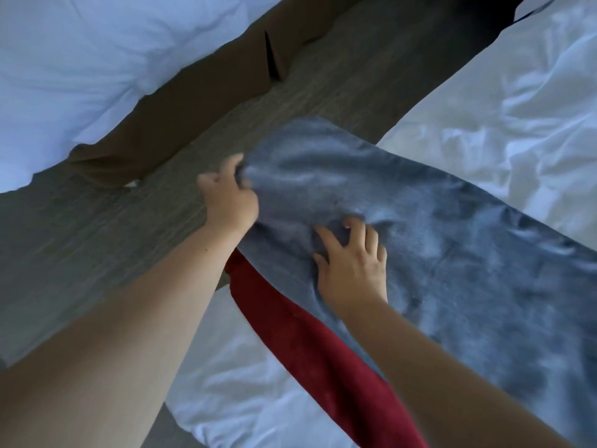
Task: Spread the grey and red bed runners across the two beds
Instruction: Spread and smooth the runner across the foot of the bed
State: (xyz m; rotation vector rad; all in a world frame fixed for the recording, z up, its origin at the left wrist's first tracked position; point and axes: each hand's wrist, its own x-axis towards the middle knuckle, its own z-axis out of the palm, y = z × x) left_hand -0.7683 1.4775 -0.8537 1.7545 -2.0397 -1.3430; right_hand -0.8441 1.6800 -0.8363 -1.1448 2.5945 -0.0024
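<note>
- Two runners lie on the near bed: the grey runner runs from centre toward 4 o'clock, overlapping the red runner at 6 o'clock.
- Your left hand grips the grey runner's end, out over the floor.
- Your right hand digs bent fingers into the grey cloth, bunching it.
- The second bed sits at 10 o'clock.

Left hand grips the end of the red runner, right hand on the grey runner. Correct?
No: the head view shows the left hand gripping the end of the grey runner; the red runner lies partly under it. The right hand is on the grey runner.
</note>
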